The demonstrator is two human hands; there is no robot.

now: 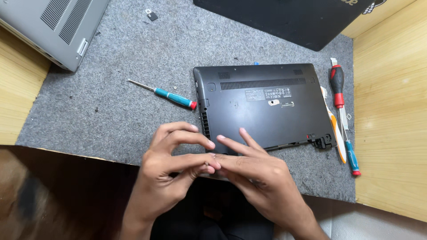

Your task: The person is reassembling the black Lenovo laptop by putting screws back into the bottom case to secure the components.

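- The left hand (171, 162) and the right hand (253, 171) meet fingertip to fingertip at the near edge of the grey mat (111, 111), just in front of the black laptop (262, 106).
- Both hands are narrowed to a pinch around something tiny and dark at the point where the fingertips touch; it looks like a small screw, but it is too small to tell for sure, and I cannot tell which hand actually holds it.
- The black laptop lies closed and upside down, its base facing up, with the near left corner hidden under the fingers.
- Progress, as a judgement: the bottom cover looks seated all round, so opening seems at an early stage. A small loose part (152, 16) lies at the far edge of the mat, which suggests some fasteners are already out; how many remain cannot be read.
- 1 teal screwdriver (171, 95) lies just left of the black laptop, tip pointing away to the left, in easy reach of the left hand.
- On the right, a red-and-black screwdriver (337, 84), an orange-and-white pry tool (338, 133) and a second teal screwdriver (351, 153) lie crowded between the black laptop and the mat's right edge.
- A silver laptop (53, 26) fills the far left corner and a dark laptop (289, 18) the far side.
- Open room is mostly on the left of the mat; the wooden wall (391, 111) closes in the right side, and the near edge drops off directly under the hands.
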